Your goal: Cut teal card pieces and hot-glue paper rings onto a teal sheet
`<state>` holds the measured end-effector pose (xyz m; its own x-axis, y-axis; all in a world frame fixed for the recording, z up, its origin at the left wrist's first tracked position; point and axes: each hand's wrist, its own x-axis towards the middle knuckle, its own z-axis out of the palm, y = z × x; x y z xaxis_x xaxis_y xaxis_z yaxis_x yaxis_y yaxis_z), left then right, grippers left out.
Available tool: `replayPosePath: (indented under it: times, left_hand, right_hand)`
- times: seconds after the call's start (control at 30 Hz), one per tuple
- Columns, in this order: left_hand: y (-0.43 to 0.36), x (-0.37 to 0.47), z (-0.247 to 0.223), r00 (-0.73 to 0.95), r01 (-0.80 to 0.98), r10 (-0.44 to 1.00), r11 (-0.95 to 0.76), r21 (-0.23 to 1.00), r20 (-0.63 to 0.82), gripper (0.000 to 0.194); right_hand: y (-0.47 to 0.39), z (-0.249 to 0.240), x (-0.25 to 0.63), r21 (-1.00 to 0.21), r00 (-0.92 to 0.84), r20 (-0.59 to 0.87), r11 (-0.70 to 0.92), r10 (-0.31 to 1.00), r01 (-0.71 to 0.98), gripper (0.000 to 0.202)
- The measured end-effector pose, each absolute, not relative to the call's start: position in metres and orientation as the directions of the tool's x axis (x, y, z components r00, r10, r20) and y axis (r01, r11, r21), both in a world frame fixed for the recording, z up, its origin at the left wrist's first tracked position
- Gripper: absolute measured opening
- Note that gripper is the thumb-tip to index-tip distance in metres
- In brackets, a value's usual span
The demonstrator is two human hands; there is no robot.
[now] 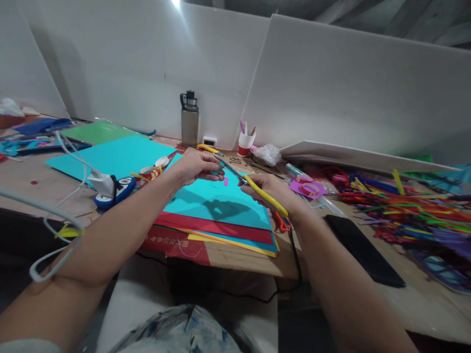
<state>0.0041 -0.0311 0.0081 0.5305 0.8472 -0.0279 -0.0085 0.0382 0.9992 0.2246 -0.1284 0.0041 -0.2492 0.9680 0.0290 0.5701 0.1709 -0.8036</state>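
My left hand [201, 168] is closed in a pinch on a small blue-green piece [218, 169] above the turquoise sheets. My right hand [270, 192] is closed round yellow-handled scissors [265, 195], whose blades point up and left, close to the fingers of my left hand. Below both hands lies a turquoise sheet [198, 206], with their shadows on it, over red, blue, orange and yellow sheets. A small pink piece [226, 181] shows between the hands.
A grey bottle [190, 120] and a paper cup of pens [246, 142] stand at the back. On the right are a black phone [362, 247] and many coloured strips [408, 211]. A power strip [116, 192] with white cables [66, 196] is at left.
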Motion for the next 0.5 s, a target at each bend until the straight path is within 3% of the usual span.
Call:
replayPosePath:
  times: [0.13,0.3,0.5]
  left_hand:
    - [-0.029,0.003,0.005,0.564,-0.012,0.826,0.031,0.999,-0.019,0.010]
    - [-0.037,0.009,0.002,0.624,-0.011,0.781,0.002,1.000,0.005,0.016]
    - [-0.050,0.020,-0.003,0.659,0.050,0.752,-0.062,0.997,0.014,0.022]
  right_hand:
    - [-0.126,0.000,0.221,-0.814,-0.169,0.044,0.133,0.985,0.565,0.040]
    - [-0.117,-0.010,0.212,-0.885,-0.056,0.238,0.240,0.970,0.399,0.044]
    - [-0.109,-0.020,0.207,-0.903,-0.003,0.336,0.323,0.942,0.283,0.060]
